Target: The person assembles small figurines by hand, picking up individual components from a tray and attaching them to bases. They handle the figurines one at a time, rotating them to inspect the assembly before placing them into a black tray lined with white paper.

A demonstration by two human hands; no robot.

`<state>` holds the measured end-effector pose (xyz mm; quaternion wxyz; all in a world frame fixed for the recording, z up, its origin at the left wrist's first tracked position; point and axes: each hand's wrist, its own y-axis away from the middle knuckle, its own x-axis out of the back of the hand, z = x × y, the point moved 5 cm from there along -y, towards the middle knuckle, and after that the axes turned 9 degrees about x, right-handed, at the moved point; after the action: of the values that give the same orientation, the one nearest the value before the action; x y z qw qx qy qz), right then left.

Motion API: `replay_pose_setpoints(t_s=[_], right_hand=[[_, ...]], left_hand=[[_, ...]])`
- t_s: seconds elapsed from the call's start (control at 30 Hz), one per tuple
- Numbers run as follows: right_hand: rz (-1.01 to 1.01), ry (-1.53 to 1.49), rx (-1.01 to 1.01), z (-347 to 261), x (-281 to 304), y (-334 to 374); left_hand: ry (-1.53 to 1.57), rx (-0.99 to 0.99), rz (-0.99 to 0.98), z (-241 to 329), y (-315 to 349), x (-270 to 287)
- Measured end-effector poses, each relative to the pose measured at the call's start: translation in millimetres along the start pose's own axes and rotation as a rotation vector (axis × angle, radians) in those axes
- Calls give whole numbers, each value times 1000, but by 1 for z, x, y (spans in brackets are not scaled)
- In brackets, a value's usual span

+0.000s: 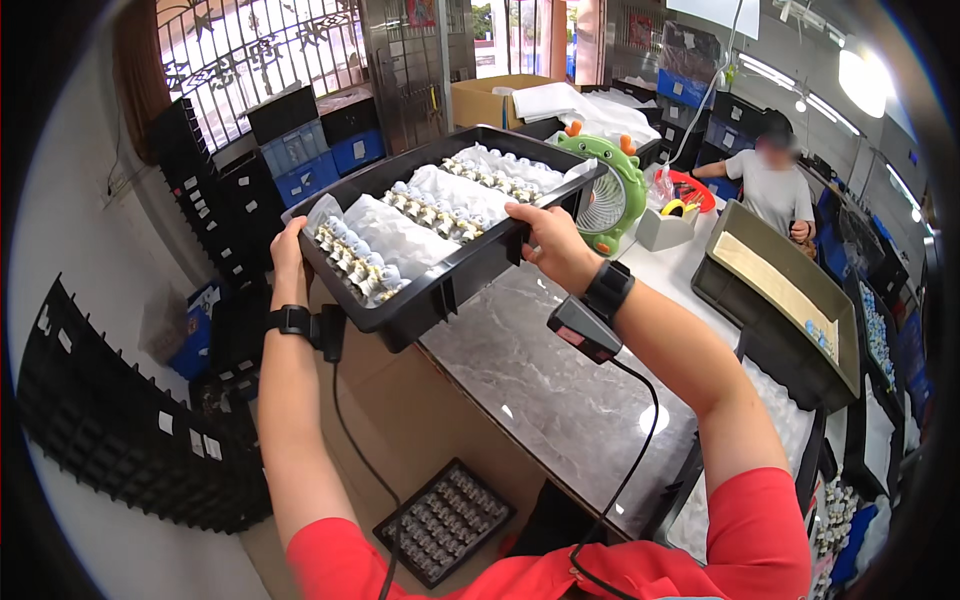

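Tray [425, 303], probably stiff and fairly heavy, its figurines [432, 213] perhaps fragile and best kept level by opposite sides, is held up between left grip [289, 250] and right grip [556, 243], both clasping its rim, with the table [540, 390] below the right grip and the fan [608, 205], possibly obstructing, beyond it.

figures [430, 212] lie in the crate [425, 295], left of the fan [612, 205] on the table [550, 410].
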<state>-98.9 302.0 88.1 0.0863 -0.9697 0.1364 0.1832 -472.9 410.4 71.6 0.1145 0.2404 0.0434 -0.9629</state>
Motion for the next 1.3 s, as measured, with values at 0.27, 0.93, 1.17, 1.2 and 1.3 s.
replay_pose_setpoints(t_s=[0.27,0.93,1.17,1.2,1.3], right_hand=[[-108,68,30,8,0,-41],[-116,-185,240,58,-28,-136],[-188,-20,306,45,-26,-129],[-188,39,275,48,-23,-134],[-176,214,175,54,0,-150]], left_hand=[[-159,145,-226,-17,113,-63],[-106,-78,-270,-22,5,-66],[-256,-4,-220,-30,-2,-60],[-267,-23,-231,-28,-1,-64],[-346,2,-176,-34,-20,-59]])
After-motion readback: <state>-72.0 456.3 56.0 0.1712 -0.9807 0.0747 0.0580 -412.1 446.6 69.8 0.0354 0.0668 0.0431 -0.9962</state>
